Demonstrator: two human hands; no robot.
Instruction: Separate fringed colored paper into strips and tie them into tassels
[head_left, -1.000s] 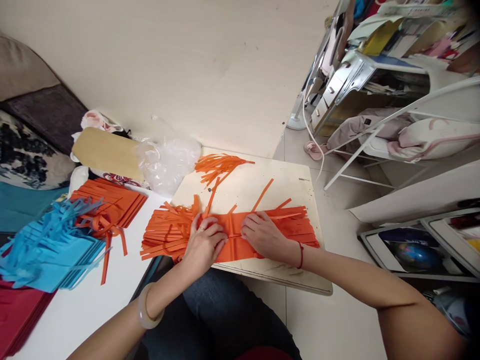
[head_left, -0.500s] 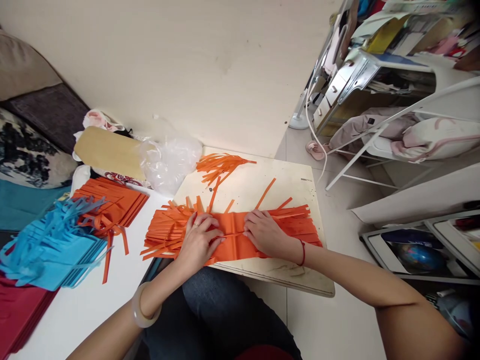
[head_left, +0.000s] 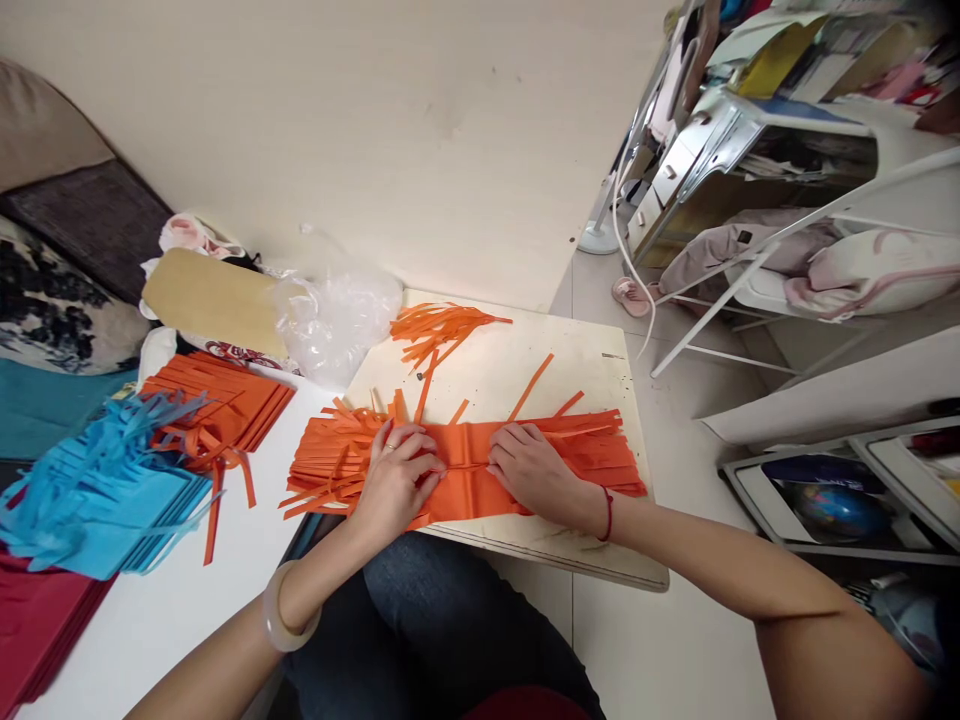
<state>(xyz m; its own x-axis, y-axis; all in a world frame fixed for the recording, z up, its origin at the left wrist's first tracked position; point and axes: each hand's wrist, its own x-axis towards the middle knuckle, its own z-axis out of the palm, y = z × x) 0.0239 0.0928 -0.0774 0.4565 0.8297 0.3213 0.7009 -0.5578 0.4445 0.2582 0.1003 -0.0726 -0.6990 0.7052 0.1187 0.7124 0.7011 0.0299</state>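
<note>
A sheet of orange tissue paper [head_left: 469, 490], its two ends cut into fringe, lies spread across a cream board-like tabletop [head_left: 577, 375] above my lap. My left hand [head_left: 401, 470] presses the paper left of the middle, thumb and fingertips pinched on a raised crosswise fold. From the right, my right hand [head_left: 536, 470] pinches the same fold, its fingers bent on the paper. Creases run through the bare centre strip between both hands. Behind them rests a finished-looking orange tassel [head_left: 442, 330], its twisted end to the right. Parts of the fold are hidden under my fingers.
On the white surface [head_left: 247, 600] at left are stacks of orange [head_left: 259, 400], blue [head_left: 150, 510] and red paper [head_left: 52, 630]. A clear plastic bag [head_left: 337, 320] sits by the wall. To the right stand a white folding chair [head_left: 720, 300] and a shelf [head_left: 802, 545].
Both hands keep nearly the same pinch on the orange paper. The view has shifted very slightly; nothing else has visibly moved.
</note>
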